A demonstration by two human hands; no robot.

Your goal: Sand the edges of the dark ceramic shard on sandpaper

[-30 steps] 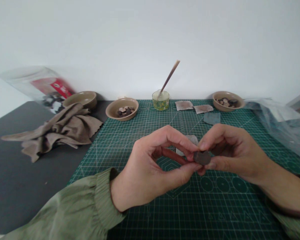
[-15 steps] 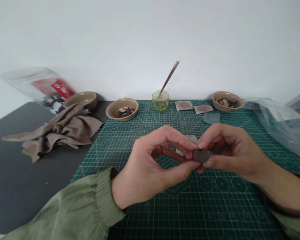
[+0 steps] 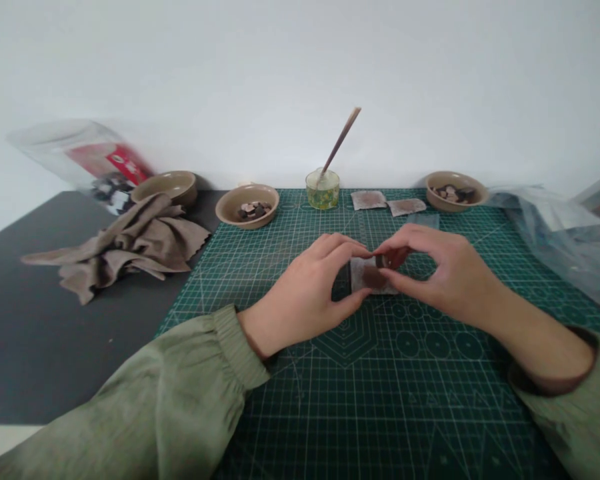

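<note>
My left hand (image 3: 305, 287) and my right hand (image 3: 440, 273) meet low over the green cutting mat (image 3: 290, 407). Between their fingertips is a small dark brown piece (image 3: 375, 277), partly hidden by my fingers. It lies against a pale square of abrasive paper (image 3: 361, 276), and the two seem to touch. A reddish-brown bit of the held item (image 3: 389, 260) shows between my fingers, but I cannot tell its full shape.
Two tan bowls of small brown pieces (image 3: 247, 205) sit along the mat's far edge. Behind them stand a glass jar with a brush (image 3: 323, 189) and several abrasive sheets (image 3: 368, 199). A crumpled brown cloth (image 3: 130, 247) lies on the dark table at left, and a plastic bag (image 3: 555, 233) lies at right.
Both hands have dropped toward the mat and come closer together. The brown piece now sits against the pale abrasive paper, and the view has tilted slightly downward.
</note>
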